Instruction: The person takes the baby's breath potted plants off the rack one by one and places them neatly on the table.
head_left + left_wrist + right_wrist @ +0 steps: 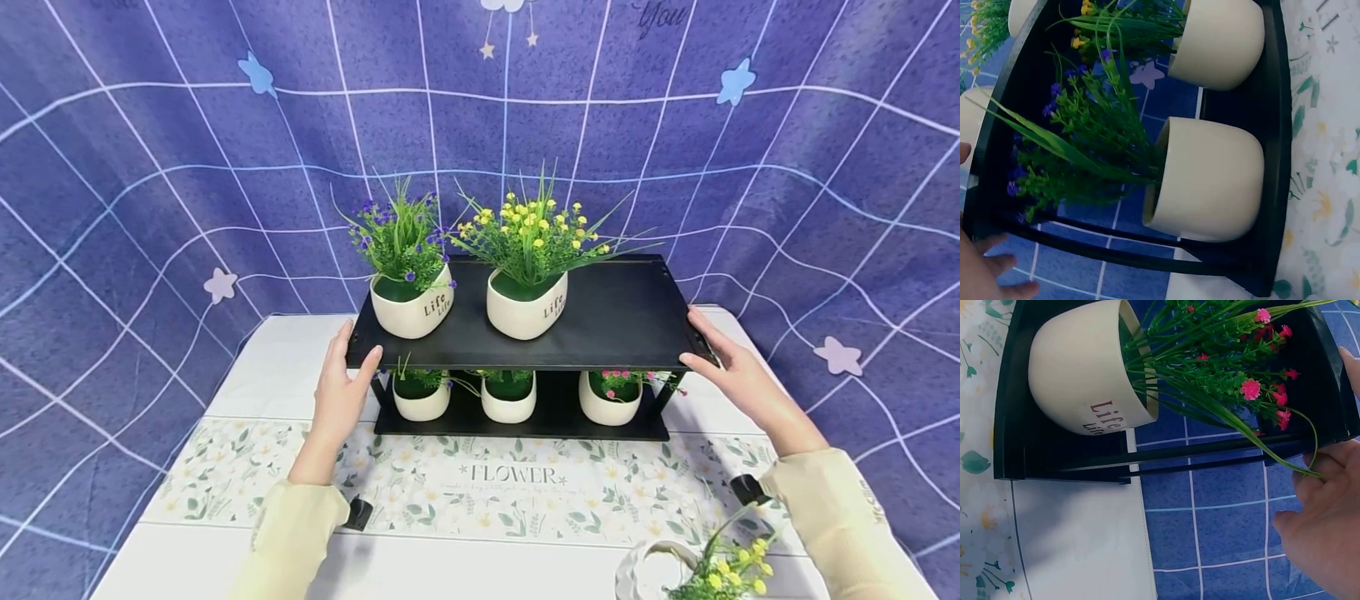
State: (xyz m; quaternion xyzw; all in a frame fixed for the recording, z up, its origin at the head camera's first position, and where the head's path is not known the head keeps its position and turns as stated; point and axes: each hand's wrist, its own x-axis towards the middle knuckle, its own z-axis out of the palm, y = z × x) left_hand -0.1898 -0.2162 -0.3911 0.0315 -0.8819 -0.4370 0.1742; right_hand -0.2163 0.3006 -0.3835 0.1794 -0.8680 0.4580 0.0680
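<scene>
A black two-tier shelf (615, 321) stands in front of me with potted artificial plants on both tiers. My left hand (339, 392) holds the left end of its top board, thumb at the front corner. At the opposite end, my right hand (738, 371) grips the same board, some fingers below its edge in the right wrist view. On top are a purple-flowered plant in a white pot (411, 308) and a yellow-flowered plant in a white pot (527, 310). Below, a pink-flowered plant's pot (1079, 369) sits near the right end and a purple-flowered plant's pot (1210, 181) near the left.
Another white pot (509, 407) stands mid-lower tier. A white ribbed vase (633, 575) with yellow flowers beside it is at the table's front right. A floral "FLOWER" runner (495, 500) crosses the white table (420, 571). Behind hangs a blue gridded curtain (480, 133).
</scene>
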